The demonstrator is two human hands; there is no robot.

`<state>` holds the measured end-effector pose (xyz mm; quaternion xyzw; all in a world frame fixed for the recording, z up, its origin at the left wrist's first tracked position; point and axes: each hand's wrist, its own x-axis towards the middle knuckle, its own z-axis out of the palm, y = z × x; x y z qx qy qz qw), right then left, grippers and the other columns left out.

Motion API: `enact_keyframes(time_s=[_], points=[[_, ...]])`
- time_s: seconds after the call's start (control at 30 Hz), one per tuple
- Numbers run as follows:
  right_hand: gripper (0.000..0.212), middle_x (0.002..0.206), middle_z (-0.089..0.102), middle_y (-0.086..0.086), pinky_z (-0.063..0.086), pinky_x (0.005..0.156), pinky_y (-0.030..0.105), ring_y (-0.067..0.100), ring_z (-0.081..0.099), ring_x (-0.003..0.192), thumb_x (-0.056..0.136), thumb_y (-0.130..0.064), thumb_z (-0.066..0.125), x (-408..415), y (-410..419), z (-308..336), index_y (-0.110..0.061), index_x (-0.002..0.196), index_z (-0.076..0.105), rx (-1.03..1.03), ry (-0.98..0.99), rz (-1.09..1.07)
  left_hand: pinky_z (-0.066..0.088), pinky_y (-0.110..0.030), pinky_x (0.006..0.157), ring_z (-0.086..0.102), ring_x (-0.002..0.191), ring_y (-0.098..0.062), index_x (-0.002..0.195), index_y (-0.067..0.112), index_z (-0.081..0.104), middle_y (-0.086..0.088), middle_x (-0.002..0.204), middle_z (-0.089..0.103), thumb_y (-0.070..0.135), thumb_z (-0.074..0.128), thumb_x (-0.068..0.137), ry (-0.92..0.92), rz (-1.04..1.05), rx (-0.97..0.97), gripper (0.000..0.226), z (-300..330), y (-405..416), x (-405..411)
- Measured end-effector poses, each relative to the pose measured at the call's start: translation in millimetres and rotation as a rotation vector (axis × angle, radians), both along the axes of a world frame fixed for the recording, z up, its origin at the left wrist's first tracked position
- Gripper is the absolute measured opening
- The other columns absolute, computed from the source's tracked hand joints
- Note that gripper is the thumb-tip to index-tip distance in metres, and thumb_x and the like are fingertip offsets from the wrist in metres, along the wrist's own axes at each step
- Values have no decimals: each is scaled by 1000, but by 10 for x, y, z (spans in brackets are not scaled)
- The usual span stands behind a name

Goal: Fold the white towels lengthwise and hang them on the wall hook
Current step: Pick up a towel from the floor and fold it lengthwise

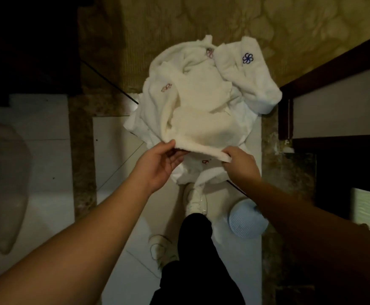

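Observation:
A heap of several crumpled white towels lies in front of me in the head view, apparently on a glass shelf. Some carry small red embroidered marks, and one at the back right has a blue flower mark. My left hand holds the near edge of the top towel, thumb on top and fingers underneath. My right hand pinches the same edge at its near right corner. No wall hook shows in this frame.
A glass shelf edge runs diagonally under the pile. Below are white floor tiles, my shoes, a dark trouser leg and a round pale blue object. A toilet is at left, a dark wooden frame at right.

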<state>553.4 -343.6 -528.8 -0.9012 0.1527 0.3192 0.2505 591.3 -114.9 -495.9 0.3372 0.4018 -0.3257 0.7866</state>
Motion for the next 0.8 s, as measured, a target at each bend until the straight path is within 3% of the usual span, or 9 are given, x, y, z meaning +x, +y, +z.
enact_keyframes(time_s=[0.07, 0.2, 0.3, 0.37, 0.5, 0.6, 0.67, 0.73, 0.8], points=[[15, 93, 62, 4, 41, 74, 34, 31, 63, 93, 97, -14, 52, -119, -72, 298, -12, 104, 65, 26, 6, -94, 59, -21, 66, 72, 67, -15, 100, 8, 61, -7, 76, 71, 8, 49, 100, -11, 49, 22, 12, 323, 103, 18], [22, 105, 66, 13, 39, 74, 31, 29, 59, 96, 103, -15, 45, -289, -63, 941, -9, 112, 64, 103, 25, -151, 55, -21, 67, 63, 70, -15, 101, 9, 59, -8, 86, 62, 10, 48, 102, -50, 57, 121, 11, 983, 279, 31], [20, 103, 60, 4, 33, 74, 28, 22, 54, 95, 106, -27, 43, -391, 94, 1525, -19, 109, 60, 195, 42, -134, 52, -21, 63, 55, 72, -15, 97, 9, 59, -7, 86, 58, 10, 47, 103, -72, 98, 208, 14, 1427, 409, -11], [27, 107, 61, -2, 35, 81, 28, 17, 55, 98, 104, -35, 45, -447, 233, 1939, -22, 120, 63, 262, -2, -167, 49, -22, 64, 57, 70, -15, 95, 10, 58, -6, 83, 60, 10, 45, 104, -82, 111, 267, 16, 1677, 487, -94], [29, 111, 67, -11, 43, 83, 28, 9, 62, 101, 103, -44, 48, -583, 526, 2786, -30, 121, 65, 376, -83, -233, 44, -19, 49, 62, 52, -10, 91, 18, 57, 0, 81, 63, 15, 46, 103, -142, -72, 400, 16, 2242, 518, -554], [41, 128, 60, -12, 42, 96, 28, 9, 56, 113, 103, -47, 48, -684, 764, 3315, -25, 136, 59, 438, -95, -244, 48, -21, 56, 66, 69, -16, 95, 18, 61, -5, 92, 68, 17, 48, 102, -236, -258, 416, 15, 2698, 497, -1110], [44, 132, 59, -8, 43, 103, 32, 13, 56, 119, 103, -47, 49, -777, 926, 3607, -23, 139, 58, 485, -75, -263, 52, -25, 73, 67, 91, -19, 109, 17, 63, -6, 108, 70, 12, 51, 99, -386, -360, 446, 16, 2995, 517, -1509], [32, 127, 67, 2, 47, 106, 45, 23, 62, 117, 103, -43, 50, -904, 1060, 3852, -24, 122, 67, 568, -52, -303, 51, -32, 92, 61, 111, -20, 130, 19, 54, -3, 124, 62, 11, 60, 93, -567, -504, 469, 38, 3277, 546, -1909], [24, 112, 73, 7, 51, 101, 51, 27, 68, 108, 102, -41, 52, -1051, 1190, 4060, -27, 102, 70, 634, -42, -339, 45, -31, 97, 53, 122, -15, 143, 32, 39, 6, 135, 52, 21, 70, 87, -663, -655, 522, 65, 3523, 522, -2268]])
